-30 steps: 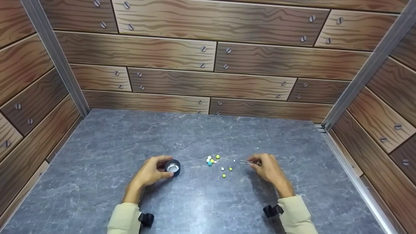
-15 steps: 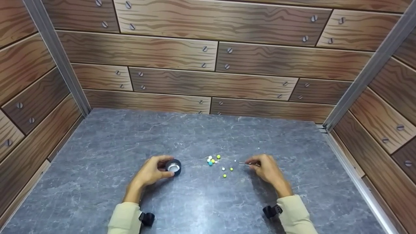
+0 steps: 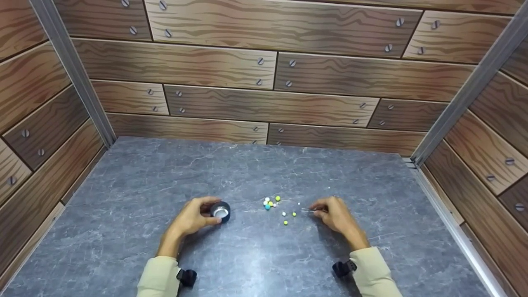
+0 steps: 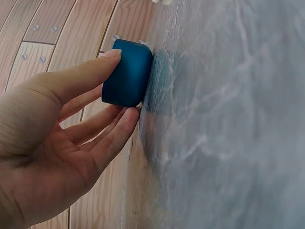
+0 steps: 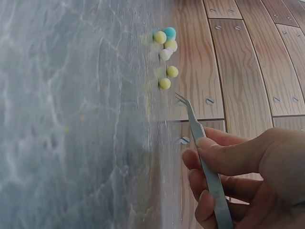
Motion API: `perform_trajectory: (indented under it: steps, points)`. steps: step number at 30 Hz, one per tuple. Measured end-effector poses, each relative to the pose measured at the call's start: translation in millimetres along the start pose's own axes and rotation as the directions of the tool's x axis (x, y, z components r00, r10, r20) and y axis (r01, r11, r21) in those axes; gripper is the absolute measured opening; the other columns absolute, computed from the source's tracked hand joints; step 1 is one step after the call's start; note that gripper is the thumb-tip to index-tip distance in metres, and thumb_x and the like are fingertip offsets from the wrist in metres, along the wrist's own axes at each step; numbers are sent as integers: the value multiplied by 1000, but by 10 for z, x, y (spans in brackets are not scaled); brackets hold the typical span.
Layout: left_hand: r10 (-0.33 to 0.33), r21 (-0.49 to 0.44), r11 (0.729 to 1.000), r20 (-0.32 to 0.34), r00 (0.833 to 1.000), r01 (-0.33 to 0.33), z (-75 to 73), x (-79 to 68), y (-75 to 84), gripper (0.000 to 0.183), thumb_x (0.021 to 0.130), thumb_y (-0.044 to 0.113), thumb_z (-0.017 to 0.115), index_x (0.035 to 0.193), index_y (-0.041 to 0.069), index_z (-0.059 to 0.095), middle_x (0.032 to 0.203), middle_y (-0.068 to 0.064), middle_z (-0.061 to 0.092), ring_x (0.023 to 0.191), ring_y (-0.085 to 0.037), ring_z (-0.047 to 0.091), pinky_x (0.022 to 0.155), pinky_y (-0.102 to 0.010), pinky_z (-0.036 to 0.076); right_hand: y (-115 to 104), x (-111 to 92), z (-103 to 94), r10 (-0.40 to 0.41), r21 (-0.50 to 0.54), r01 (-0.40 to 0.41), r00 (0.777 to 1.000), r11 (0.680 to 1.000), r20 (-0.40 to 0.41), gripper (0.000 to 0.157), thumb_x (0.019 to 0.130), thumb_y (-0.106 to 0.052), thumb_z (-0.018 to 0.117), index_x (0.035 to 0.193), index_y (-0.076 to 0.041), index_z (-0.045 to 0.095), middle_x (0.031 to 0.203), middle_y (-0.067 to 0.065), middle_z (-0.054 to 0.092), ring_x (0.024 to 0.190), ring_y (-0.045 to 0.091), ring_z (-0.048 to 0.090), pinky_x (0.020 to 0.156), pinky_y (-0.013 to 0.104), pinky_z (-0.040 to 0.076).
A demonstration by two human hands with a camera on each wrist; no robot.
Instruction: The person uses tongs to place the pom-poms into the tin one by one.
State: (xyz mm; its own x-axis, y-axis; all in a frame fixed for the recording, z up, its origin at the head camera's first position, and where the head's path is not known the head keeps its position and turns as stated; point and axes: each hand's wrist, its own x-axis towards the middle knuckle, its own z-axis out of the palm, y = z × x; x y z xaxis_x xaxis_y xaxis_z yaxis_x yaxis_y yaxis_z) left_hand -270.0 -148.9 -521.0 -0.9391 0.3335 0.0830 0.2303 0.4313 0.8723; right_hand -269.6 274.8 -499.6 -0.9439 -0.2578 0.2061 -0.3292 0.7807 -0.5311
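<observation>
My left hand holds a small round cap, dark outside with a silvery inside facing up, between thumb and fingers. In the left wrist view the cap looks blue and sits at the tabletop. Thumb and fingers of my right hand pinch metal tweezers, whose bent tips point left, with nothing between them. Left of the tips lie a lime ball, a white ball and another lime ball. A tighter cluster with a blue ball lies farther left.
A tiny white bead lies just beyond the tweezer tips, and another white speck farther back. The grey marbled tabletop is bounded by wood-patterned walls and metal corner posts.
My right hand has shifted slightly left and nearer to me, bringing the tweezer tips closer to the lime ball. The left hand and the cap stay in place.
</observation>
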Motion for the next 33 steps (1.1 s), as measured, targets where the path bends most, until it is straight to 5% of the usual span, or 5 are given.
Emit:
perform_trajectory:
  steps: [33]
  points:
    - [10, -3, 1000, -1, 1000, -10, -2, 9, -2, 55, 82, 4, 84, 133, -5, 64, 125, -24, 71, 116, -38, 70, 100, -50, 56, -33, -13, 54, -25, 4, 25, 1000, 1000, 8, 19, 82, 6, 75, 95, -6, 82, 87, 9, 80, 73, 10, 64, 67, 24, 51]
